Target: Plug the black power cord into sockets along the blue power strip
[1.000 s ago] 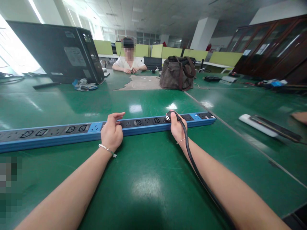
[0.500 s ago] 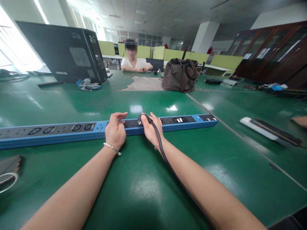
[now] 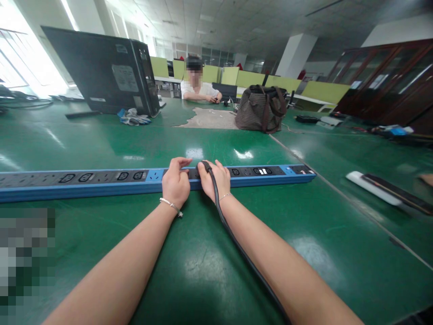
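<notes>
While a long blue-and-black power strip (image 3: 155, 176) is lying across the green surface (image 3: 196, 280), the right hand (image 3: 216, 180) is gripping a black plug (image 3: 204, 166) over its row of sockets; the fingers are hiding the prongs, so whether these are entering a socket cannot be told. From the plug, a black cable (image 3: 230, 232) is running toward the viewer beside the right forearm. Just left of the plug, the left hand (image 3: 176, 183) is resting at the strip with bent fingers; whether it is closing around the strip cannot be told. Farther back, gloves (image 3: 133, 117) are lying before a black computer case (image 3: 111, 74), and a brown bag (image 3: 259, 108) is standing to the right. Beyond, a person in white (image 3: 198, 90) is sitting at the far side.
</notes>
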